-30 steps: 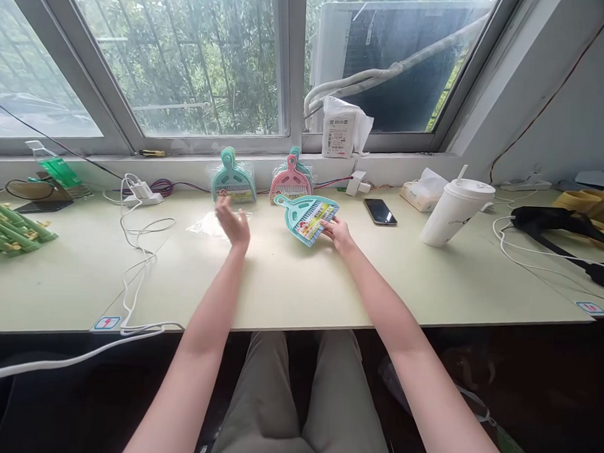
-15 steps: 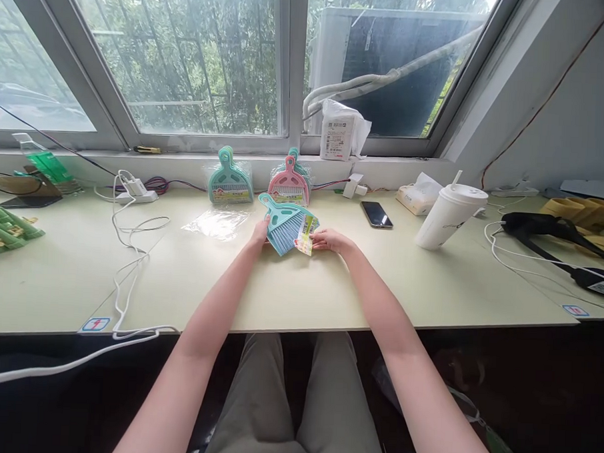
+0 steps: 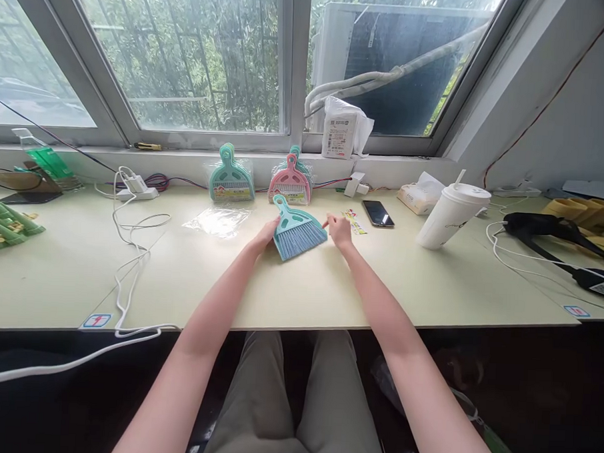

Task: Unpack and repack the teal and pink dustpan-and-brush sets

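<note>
Showing bare, its card (image 3: 354, 222) now off at three o'clock, the brush (image 3: 301, 238) is clamped in the left hand (image 3: 267, 231), right hand (image 3: 340, 232) curled.

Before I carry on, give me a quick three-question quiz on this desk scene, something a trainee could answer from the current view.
1. Which hand grips the left edge of the teal brush?
2. True or false: the printed card lies on top of the teal brush.
3. Which is nearest the white lidded cup? A) green-liquid bottle B) tissue pack C) pink brush

Key:
1. The left hand.
2. False; it lies on the table, beside the right hand.
3. B.
</note>
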`<state>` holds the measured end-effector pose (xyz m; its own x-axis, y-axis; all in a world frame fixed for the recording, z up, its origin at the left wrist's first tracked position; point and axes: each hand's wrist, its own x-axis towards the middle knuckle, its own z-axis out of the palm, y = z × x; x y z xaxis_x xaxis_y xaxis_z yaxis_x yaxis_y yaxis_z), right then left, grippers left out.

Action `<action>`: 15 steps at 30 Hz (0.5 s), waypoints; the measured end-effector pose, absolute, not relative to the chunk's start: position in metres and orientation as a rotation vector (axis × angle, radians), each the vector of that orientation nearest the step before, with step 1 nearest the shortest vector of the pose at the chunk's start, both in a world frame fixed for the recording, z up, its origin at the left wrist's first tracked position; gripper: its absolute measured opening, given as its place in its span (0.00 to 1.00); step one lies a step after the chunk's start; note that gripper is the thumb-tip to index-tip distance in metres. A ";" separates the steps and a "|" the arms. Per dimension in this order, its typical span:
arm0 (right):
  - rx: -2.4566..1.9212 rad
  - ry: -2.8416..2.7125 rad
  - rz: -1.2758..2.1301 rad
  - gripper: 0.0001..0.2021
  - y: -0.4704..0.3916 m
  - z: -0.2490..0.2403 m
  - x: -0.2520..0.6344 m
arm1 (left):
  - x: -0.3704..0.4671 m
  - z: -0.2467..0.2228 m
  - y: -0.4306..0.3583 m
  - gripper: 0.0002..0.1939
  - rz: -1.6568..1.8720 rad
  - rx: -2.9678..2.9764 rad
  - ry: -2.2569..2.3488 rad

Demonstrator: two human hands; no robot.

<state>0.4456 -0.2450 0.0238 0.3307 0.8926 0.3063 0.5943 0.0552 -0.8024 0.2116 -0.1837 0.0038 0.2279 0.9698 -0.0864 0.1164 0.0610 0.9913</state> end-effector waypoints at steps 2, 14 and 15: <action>-1.616 -1.589 0.232 0.21 -0.250 0.025 0.422 | 0.219 0.007 -0.192 0.29 0.874 1.388 1.117; -1.781 -1.854 0.050 0.19 -0.258 0.032 0.402 | 0.220 0.021 -0.217 0.34 0.752 1.602 0.852; -1.779 -1.831 0.064 0.20 -0.258 0.032 0.401 | 0.219 0.020 -0.217 0.35 0.748 1.621 0.858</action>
